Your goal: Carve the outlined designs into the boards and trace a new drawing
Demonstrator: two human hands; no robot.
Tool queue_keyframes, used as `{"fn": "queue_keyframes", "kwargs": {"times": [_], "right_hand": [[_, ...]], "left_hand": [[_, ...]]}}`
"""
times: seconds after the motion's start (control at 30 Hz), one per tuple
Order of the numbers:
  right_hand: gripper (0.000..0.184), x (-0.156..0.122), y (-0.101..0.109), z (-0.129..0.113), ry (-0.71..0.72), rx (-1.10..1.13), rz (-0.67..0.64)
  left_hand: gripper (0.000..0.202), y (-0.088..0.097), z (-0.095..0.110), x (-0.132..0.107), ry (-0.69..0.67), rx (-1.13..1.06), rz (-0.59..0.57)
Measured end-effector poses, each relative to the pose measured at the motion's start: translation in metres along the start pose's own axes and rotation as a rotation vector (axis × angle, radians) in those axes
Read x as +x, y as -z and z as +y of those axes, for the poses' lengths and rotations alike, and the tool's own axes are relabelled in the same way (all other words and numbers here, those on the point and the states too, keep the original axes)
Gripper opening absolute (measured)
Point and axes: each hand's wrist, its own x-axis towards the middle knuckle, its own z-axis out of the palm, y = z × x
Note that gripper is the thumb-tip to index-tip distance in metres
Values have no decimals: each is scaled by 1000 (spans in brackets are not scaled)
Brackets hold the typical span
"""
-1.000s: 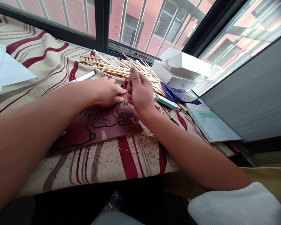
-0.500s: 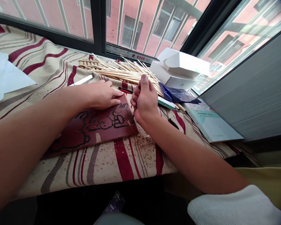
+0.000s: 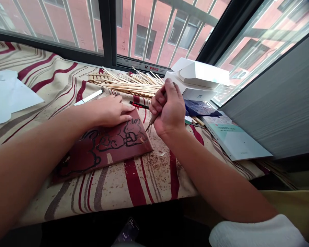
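- Left hand (image 3: 110,111), fingers spread flat, pins dark red, black-outlined carving block (image 3: 105,152) steady on cream-and-red striped cloth (image 3: 159,185)
- Right hand (image 3: 170,109), fingers curled tight, grips slim wooden-handled carving tool (image 3: 152,120), tip near block's edge

A cloth-covered desk (image 3: 28,61) sits under the window. A carved board (image 3: 103,154) lies mid-desk, toward the front edge, with wood shavings (image 3: 154,164) just right of it. Bamboo sticks (image 3: 128,84) lie along the back edge, a box (image 3: 195,91) right of them at the back corner. A book (image 3: 234,137) lies by the right edge, paper sheets (image 3: 7,96) by the left. A marker (image 3: 89,97) and a pen (image 3: 139,105) lie between board and sticks.
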Motion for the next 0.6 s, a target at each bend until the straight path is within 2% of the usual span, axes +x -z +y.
{"fn": "queue_keyframes", "kwargs": {"times": [0.13,0.2,0.37,0.6], "right_hand": [[52,-3,2,-5,-51,-36,-240],[53,-7,1,-2,-62,-75,-309],[51,-12,-1,5,-78,-158,-368],[49,-12,-2,8,-83,-223,-357]], "left_hand": [[63,-4,-4,1,-34,7,36],[63,-7,-7,2,-40,24,49],[64,-12,-10,3,-48,24,67],[64,-3,-1,1,-12,32,20]]}}
